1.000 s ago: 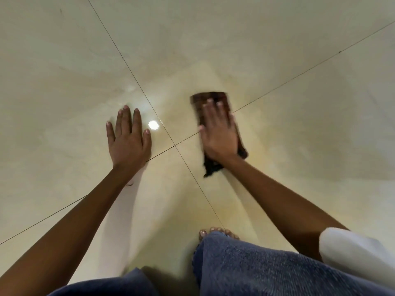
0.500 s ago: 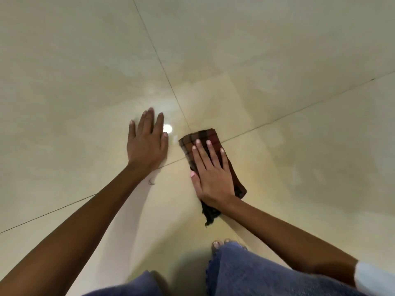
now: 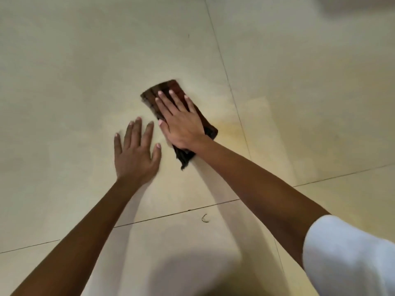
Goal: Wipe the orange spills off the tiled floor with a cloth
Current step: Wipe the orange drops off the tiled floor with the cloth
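Two hands are pressing on the tiled floor (image 3: pixel 64 86). The right hand (image 3: pixel 181 124), fingers spread flat, is pinning a folded dark checked cloth (image 3: pixel 168 87) just beside a faint orange smear (image 3: pixel 229 130), gripping nothing. The left hand (image 3: pixel 135 154), open and empty, is bracing. A small curled scrap (image 3: pixel 204 218) is lying near a grout line, obstructing nothing.

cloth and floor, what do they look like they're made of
Cloth: looks like woven fabric, dark brown with a faint check pattern, matte, frayed threads at its near end; likely cotton, though I can't be sure. The right hand presses it flat.

Floor: large cream tiles with thin dark grout lines and a soft sheen; probably glazed ceramic or polished stone.
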